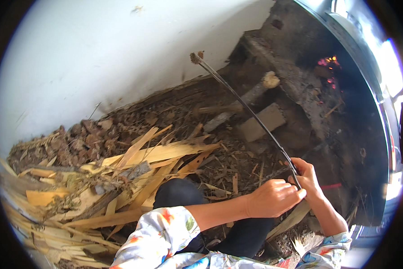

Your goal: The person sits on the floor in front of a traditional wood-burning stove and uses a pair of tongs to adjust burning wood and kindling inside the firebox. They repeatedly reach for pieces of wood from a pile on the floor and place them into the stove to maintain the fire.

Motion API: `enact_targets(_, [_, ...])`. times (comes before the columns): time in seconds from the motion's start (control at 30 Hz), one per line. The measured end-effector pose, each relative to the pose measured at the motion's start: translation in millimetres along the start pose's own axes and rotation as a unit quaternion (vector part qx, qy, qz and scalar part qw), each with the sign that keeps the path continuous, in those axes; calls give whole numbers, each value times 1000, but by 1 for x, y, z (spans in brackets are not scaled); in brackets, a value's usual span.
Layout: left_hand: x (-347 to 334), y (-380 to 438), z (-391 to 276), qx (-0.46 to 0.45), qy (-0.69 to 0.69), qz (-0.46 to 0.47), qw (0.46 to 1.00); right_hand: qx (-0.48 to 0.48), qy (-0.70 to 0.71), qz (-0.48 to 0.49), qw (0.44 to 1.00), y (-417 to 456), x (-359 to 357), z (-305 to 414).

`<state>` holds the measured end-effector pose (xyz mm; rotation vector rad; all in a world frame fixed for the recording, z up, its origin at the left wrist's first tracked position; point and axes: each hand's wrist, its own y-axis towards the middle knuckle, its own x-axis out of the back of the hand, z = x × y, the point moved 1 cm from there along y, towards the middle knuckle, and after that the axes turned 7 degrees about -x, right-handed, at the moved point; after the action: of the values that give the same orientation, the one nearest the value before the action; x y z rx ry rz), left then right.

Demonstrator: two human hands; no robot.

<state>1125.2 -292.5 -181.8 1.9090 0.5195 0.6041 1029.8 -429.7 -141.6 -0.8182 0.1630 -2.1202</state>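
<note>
Long, thin metal fire tongs (247, 107) slant up and away from me to the left. Their near end is gripped by my right hand (306, 175), the fingers wrapped around the dark metal. My left hand (275, 198) is closed on the same end, just below and left of the right one. At the far tips sits a small brown clump (196, 58), in front of the white wall; whether it is pinched or stuck there I cannot tell. Glowing embers (329, 62) show in the dark fire opening, to the right of the tongs' tips.
Split wood strips (147, 154) are heaped at my left, beside dry leaves (90, 134) along the white wall (120, 60). Under the tongs lie a brick-like block (263, 122) and a log (252, 94). My knee (179, 193) juts up near the wood. A dark curved rim (366, 77) bounds the right.
</note>
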Motion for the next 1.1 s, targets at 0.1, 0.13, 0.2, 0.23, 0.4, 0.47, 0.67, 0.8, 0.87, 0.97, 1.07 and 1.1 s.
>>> enact_targets(0.1, [2,3,1,-1,16,20,1000,-76,50,-48,995,-31,27,4])
enact_targets(0.13, [2,3,1,3,12,23,1000,-81,81,-60,992,-37,34,1])
enact_targets(0.2, [0,5,1,0,1,21,1000,-79,142,-91,983,-49,48,-10])
enact_targets(0.23, [0,3,1,0,3,40,999,-88,161,-106,977,-55,52,-8])
enact_targets(0.4, [-2,6,0,-5,-7,36,999,-104,251,-152,950,-83,69,-9])
enact_targets(0.47, [-4,4,2,-2,-7,35,999,-101,260,-178,944,-90,73,-11])
enact_targets(0.67, [-7,5,3,-2,-9,43,999,-87,282,-256,921,-88,98,-33])
enact_targets(0.8, [-7,5,1,-4,-12,51,999,-85,231,-318,916,-59,125,-55])
enact_targets(0.87, [-6,4,0,-5,-13,52,999,-85,202,-351,910,-41,133,-62])
enact_targets(0.97, [-6,6,-3,-7,-12,51,999,-39,163,-414,895,-9,150,-81])
enact_targets(1.07, [-9,7,-4,-9,-16,52,998,-24,112,-473,873,28,173,-106])
enact_targets(1.1, [-7,6,-4,-7,-11,57,998,-4,114,-464,879,41,171,-104])
